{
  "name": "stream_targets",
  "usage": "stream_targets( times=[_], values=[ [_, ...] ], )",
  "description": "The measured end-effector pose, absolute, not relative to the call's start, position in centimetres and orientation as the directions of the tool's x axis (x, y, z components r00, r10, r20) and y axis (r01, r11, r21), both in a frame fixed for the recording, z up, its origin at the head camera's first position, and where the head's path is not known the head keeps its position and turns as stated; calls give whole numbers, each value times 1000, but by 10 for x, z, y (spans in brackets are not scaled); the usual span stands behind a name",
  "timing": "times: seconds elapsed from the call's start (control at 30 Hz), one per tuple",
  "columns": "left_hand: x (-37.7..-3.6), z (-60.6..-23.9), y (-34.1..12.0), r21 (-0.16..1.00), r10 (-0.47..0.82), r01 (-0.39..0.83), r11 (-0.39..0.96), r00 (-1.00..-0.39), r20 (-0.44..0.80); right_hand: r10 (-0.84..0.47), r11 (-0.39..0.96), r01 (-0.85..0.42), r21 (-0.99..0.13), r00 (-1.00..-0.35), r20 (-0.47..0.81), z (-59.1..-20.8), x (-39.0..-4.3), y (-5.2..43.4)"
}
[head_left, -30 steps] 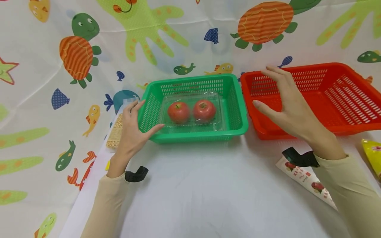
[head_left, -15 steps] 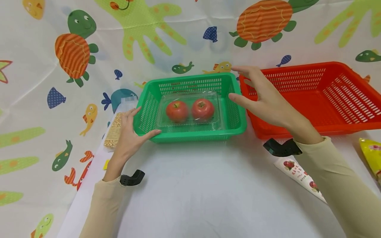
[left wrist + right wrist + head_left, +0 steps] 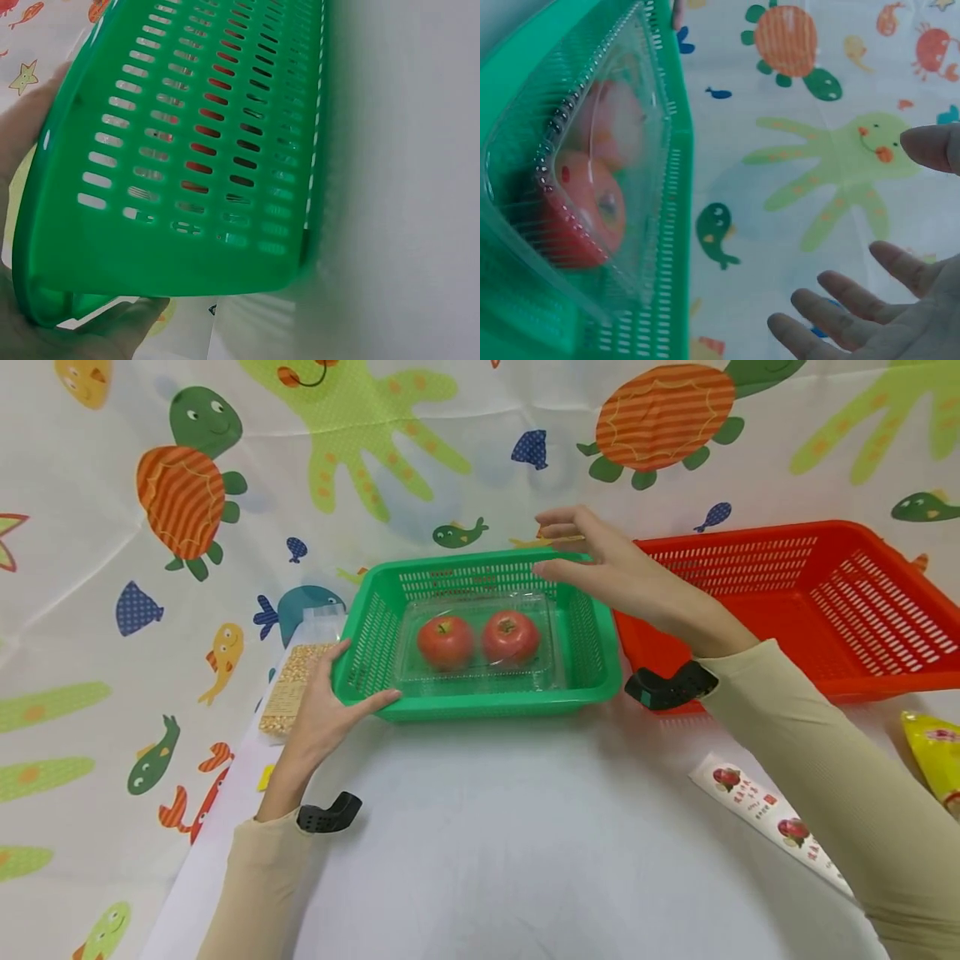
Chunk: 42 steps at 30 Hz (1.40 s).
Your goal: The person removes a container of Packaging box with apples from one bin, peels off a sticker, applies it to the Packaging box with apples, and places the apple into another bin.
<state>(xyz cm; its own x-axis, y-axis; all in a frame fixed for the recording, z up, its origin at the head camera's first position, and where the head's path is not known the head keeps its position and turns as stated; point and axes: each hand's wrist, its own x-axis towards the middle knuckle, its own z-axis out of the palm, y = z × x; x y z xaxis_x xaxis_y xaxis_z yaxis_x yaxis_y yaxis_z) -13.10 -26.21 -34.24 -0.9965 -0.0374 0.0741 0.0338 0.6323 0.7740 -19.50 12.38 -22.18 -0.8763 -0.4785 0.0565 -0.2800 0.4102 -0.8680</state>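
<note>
A green basket [image 3: 480, 706] stands mid-table and holds a clear clamshell box [image 3: 480, 603] with two red tomatoes [image 3: 446, 642] inside. My left hand [image 3: 337, 693] grips the basket's near-left corner, thumb along the front rim and fingers on the left wall. The left wrist view shows that slotted wall [image 3: 187, 150] against my palm [image 3: 82, 337]. My right hand [image 3: 600, 568] hovers with spread fingers over the basket's far-right corner, holding nothing. In the right wrist view its fingers [image 3: 870, 315] hang apart from the basket [image 3: 675, 150] and the box [image 3: 592, 150].
An empty red basket [image 3: 787, 539] sits right beside the green one. A pack of yellow kernels [image 3: 288, 693] lies left of my left hand. A printed sachet [image 3: 765, 814] and a yellow packet [image 3: 933, 752] lie at the right. A cartoon cloth hangs behind.
My right hand has moved left from over the red basket to over the green basket's far-right corner. My left hand has settled tighter onto the near-left corner.
</note>
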Motion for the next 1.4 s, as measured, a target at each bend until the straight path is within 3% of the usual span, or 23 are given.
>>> stream_targets(
  times=[0.33,0.53,0.97,1.4],
  values=[
    [-133,-345,-259,810,-11,8,587,-1000,17,-422,433,21,-901,-879,-223,-256,-224,119],
    [-133,-343,-259,810,-17,3,587,-1000,16,-427,441,118,-890,-844,-323,-272,-233,114],
    [-133,-342,-264,818,-17,1,575,-1000,14,-383,378,282,-882,-820,-426,-285,-232,93],
    [-132,-345,-265,811,-25,-8,585,-1000,8,-371,344,356,-869,-798,-474,-289,-242,83]
  ],
)
